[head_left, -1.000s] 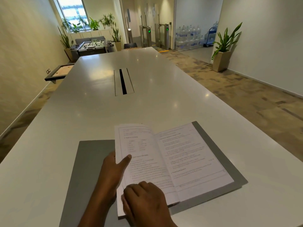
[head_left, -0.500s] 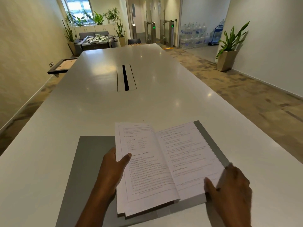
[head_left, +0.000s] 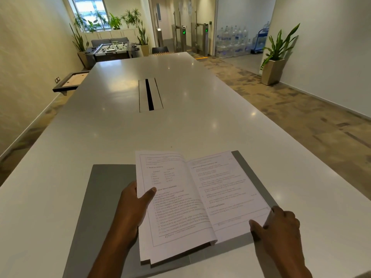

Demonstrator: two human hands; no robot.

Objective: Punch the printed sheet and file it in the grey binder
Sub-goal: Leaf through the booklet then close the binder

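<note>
A flat grey card binder [head_left: 104,197] lies open between both hands, its spine running away from the person; the left hand [head_left: 132,211] pinches the left pages of the white printed stack [head_left: 196,197], the right hand [head_left: 281,227] grips its near-right corner.

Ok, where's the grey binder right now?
Head view, near edge of the white table: the grey binder lies open flat under the printed pages, between both hands.
</note>
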